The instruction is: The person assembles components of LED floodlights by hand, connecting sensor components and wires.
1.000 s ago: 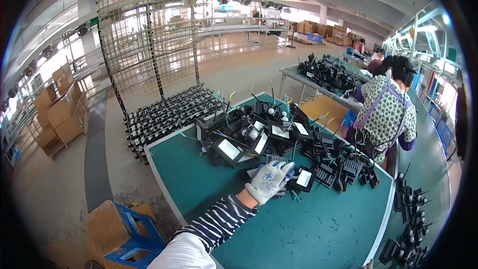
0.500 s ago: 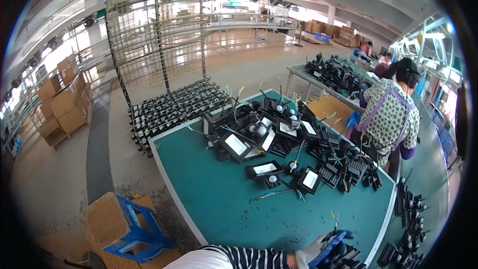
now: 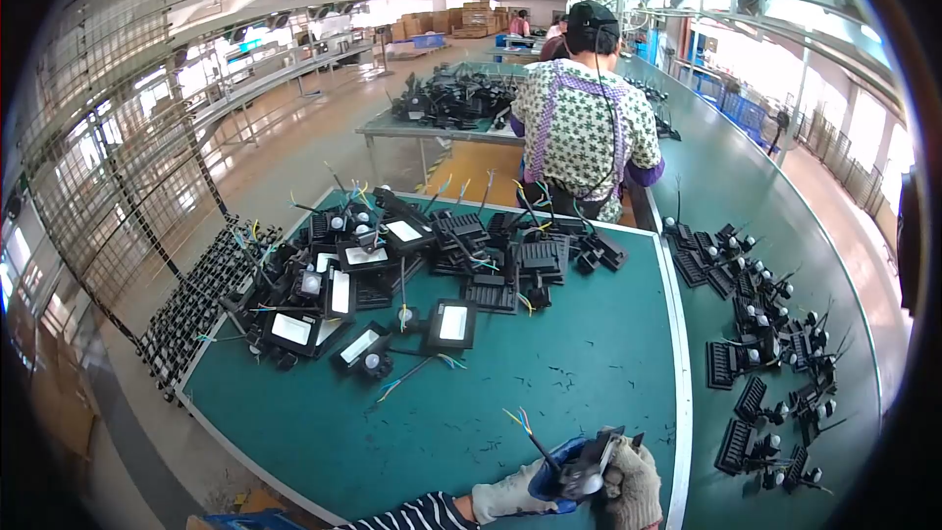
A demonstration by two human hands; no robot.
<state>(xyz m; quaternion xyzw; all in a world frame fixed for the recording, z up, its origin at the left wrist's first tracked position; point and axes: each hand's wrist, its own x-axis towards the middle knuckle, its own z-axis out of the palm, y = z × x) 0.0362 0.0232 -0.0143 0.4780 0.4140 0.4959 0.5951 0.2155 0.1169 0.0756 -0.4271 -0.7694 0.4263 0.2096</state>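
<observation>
Hand (image 3: pixel 628 481) around black finned floodlight (image 3: pixel 592 463)

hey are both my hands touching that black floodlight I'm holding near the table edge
Touching. The head view shows the left hand cupped under the black floodlight and the right hand pressed against its right side, no gap visible.

Head view — high, forward-down, wide-angle

The worktop (image 3: pixel 549 402) is green with a white edge. The floodlights (image 3: pixel 446 324) are black with white panels. Each hand (image 3: pixel 510 501) wears a pale glove with blue palm coating. The sleeve (image 3: pixel 417 515) is striped dark and white. The co-worker's shirt (image 3: pixel 584 132) is white-and-green patterned with purple trim.
</observation>
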